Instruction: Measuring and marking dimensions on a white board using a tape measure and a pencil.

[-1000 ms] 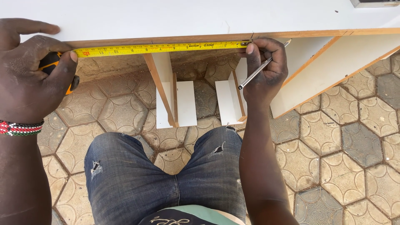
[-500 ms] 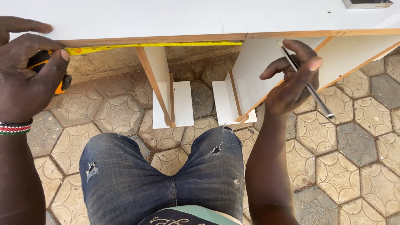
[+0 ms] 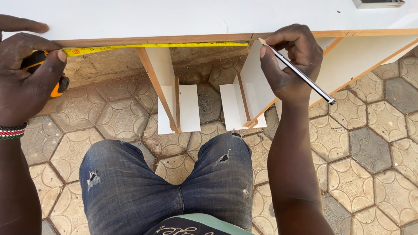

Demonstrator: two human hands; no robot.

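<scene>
White board edge: hands gripping tape measure, pencil.

Ground was paved in hexagonal concrete blocks, each stamped with a petal-like relief, tan to grey, dusty, with sandy joints. One block at right was darker grey. Bare rough concrete or earth lay under the board's near edge. White panel offcuts with brown edges stood upright on the paving. Light was bright, even daylight; shadows were soft and short. Setting was outdoors; no walls in view.
</scene>
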